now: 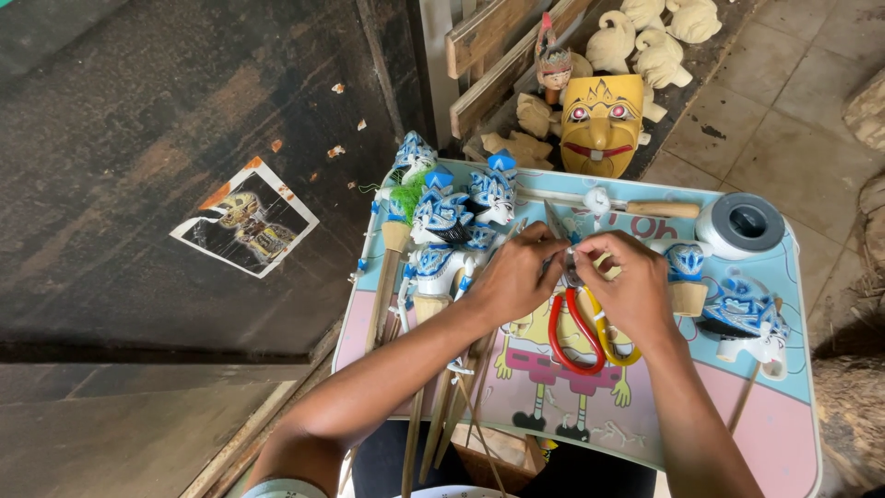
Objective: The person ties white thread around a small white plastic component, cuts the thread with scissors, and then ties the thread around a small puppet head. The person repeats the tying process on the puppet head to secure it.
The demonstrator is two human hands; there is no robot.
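Observation:
My left hand [514,277] and my right hand [627,286] meet over a small cartoon-printed table [793,415], fingertips pinched together on a small pale piece at about the scissors' pivot. Scissors [581,327] with one red and one yellow loop handle lie under my hands, blades pointing away. Left of my left hand lies a bunch of blue-and-white painted puppet heads on wooden sticks [442,231]. To the right of my right hand are further blue-and-white puppet heads [742,314]. What exactly my fingers hold is too small to tell.
A white tape roll [742,224] and a wooden-handled tool [659,209] lie at the table's far edge. Beyond stand a yellow carved mask [601,124] and several unpainted carved wooden heads [645,46]. A printed picture [244,228] lies on the dark floor at left.

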